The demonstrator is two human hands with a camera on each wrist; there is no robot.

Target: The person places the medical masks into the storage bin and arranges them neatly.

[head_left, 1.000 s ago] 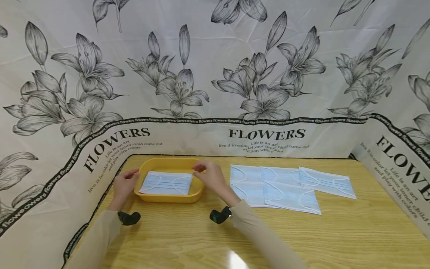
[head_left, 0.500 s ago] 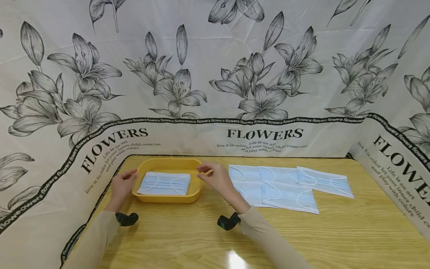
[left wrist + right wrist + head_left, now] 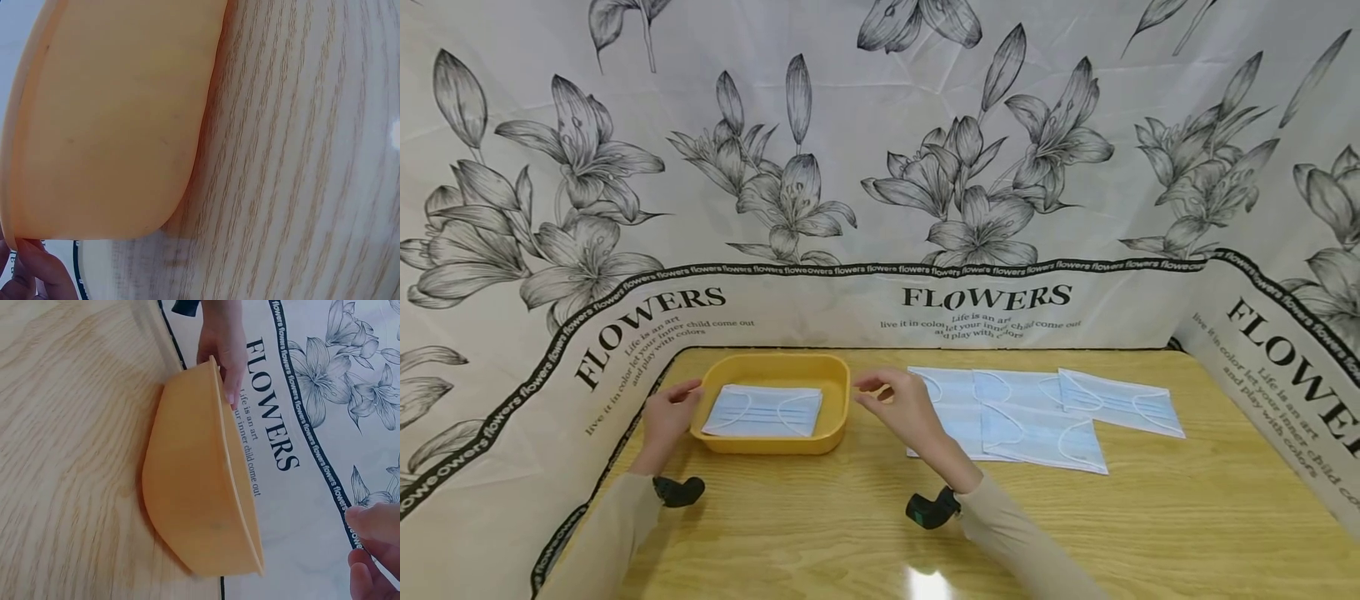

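Left grip (image 3: 666,414) holds yellow tray (image 3: 771,446); right grip (image 3: 910,407) just beside.

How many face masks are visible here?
6: one face mask in the yellow tray, five masks on the table: two at back, two in front, one at right. More may be hidden underneath.

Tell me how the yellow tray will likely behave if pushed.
The tray probably stays stiff yet light, as its thin walls stand upright unsupported. Tipping seems unlikely: it sits low and wide on the table. It may slide fairly easily, since the tabletop has a glossy glare, and the mask lying loose inside could shift.
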